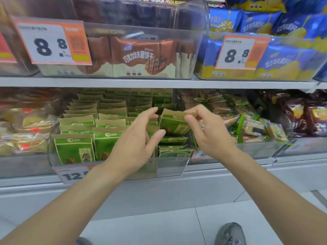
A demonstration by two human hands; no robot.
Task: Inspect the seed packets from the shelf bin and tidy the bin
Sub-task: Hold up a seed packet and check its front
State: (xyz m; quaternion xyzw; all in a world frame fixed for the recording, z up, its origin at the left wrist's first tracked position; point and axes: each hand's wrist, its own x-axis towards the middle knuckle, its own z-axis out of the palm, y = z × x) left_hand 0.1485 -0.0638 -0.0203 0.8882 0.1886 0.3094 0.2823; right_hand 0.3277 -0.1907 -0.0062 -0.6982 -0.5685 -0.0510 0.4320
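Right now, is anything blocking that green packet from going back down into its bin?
Nothing visible bars it. The right hand pinches the tilted packet by its top edge over the clear bin; only flat-lying packets sit beneath. The left hand hovers beside it.

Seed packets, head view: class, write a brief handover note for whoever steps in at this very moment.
Right hand: pinches the top edge of a green seed packet, raised and tilted above the clear bin.
Left hand: open, fingers beside that packet's left edge.
Bin: on the lower shelf, two neat upright rows on its left; loose packets lie flat at front right.
Done: one packet lifted.
Left: inspect it, return it upright, straighten the flat ones.
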